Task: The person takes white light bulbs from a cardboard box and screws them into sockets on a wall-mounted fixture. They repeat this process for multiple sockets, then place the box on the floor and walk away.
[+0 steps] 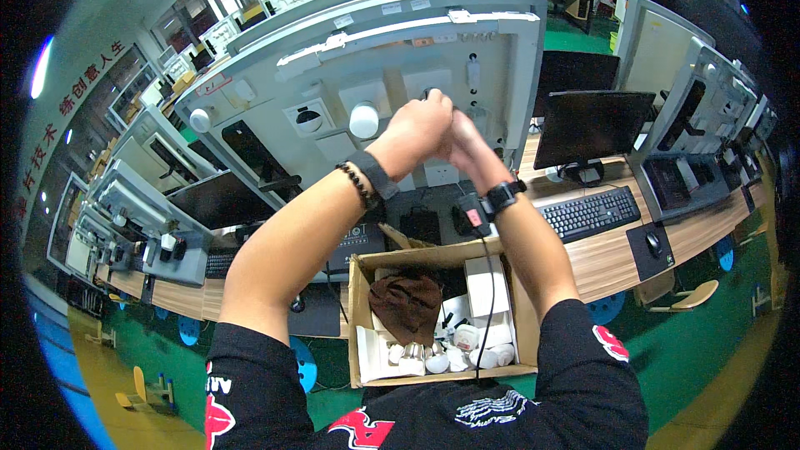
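Note:
Both hands are raised together in front of an upright grey display board point(275, 112) fitted with white devices. My left hand point(417, 132) is closed, its fingers curled near a small dark piece point(430, 93) at the board's white plate; what it grips is hidden. My right hand point(463, 148) presses close against it from the right, fingers bent inward, its contents also hidden. Left of the hands, a white cylindrical device point(364, 120) juts from the board beside a white square unit with a dark round front point(309, 121). A white wall socket point(442, 173) sits below the hands.
An open cardboard box point(360, 342) below my arms holds a brown cloth point(406, 304), white cartons and several white bulb-like pieces. A thin black cable and small black module point(473, 215) hang by my right wrist. Keyboard point(590, 213), mouse point(653, 242) and monitor point(590, 129) stand right.

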Demonstrator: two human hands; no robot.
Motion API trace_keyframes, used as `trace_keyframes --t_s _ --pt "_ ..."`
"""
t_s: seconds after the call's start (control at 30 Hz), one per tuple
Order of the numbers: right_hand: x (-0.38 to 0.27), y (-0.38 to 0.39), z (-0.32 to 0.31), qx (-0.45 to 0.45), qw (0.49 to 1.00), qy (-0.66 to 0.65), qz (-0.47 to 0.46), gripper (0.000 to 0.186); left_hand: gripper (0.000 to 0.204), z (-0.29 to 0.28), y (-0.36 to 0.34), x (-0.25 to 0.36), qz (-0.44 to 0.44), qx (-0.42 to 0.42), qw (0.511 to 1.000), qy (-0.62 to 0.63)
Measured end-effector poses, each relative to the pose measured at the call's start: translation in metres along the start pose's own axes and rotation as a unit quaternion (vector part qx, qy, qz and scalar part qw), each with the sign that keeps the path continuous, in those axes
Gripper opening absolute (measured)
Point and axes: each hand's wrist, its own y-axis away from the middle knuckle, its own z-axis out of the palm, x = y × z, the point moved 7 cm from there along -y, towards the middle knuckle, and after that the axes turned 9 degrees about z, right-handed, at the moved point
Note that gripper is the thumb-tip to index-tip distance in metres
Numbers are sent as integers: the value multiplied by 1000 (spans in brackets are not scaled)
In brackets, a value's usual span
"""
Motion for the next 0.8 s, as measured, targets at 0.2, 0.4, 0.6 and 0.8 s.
trace_keyframes --t_s 0.2,0.4,0.6,0.8 --pt "-37 18 -32 -42 999 4 23 67 25 3 -43 34 10 -46 992 -117" --pt "-30 14 -9 -66 996 -40 37 62 52 -18 -3 7 -11 178 984 19" --pt "-6 -1 -1 -74 935 -339 71 45 45 47 43 -43 -272 198 854 396" --pt "1 -11 34 -258 765 -587 58 60 47 76 17 -50 -373 181 500 761"
